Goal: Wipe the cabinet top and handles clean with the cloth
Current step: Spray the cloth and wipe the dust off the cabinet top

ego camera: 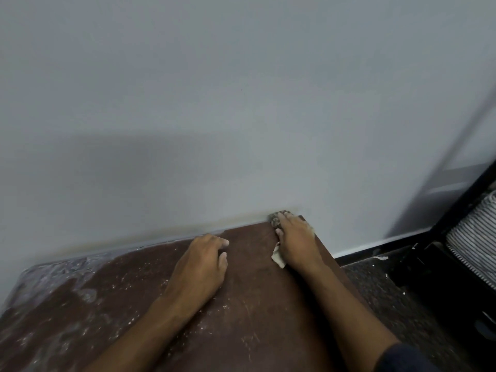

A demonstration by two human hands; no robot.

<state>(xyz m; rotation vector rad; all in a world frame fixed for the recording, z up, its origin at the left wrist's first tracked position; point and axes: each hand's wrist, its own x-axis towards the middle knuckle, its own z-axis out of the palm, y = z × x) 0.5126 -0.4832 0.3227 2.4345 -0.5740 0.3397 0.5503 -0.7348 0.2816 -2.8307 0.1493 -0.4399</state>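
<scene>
The brown cabinet top (255,296) fills the lower part of the view, dusty white on its left half and darker near the right. My right hand (295,237) presses a dirty cloth (274,220) flat against the top's far right corner by the wall; a pale cloth corner sticks out under my palm. My left hand (204,261) rests on the top just left of it, fingers loosely bent and holding nothing. No handles are in view.
A grey wall (241,116) rises right behind the cabinet. To the right lie a dark speckled floor (389,291), a black frame (456,210) and a striped cushion or mattress (475,232).
</scene>
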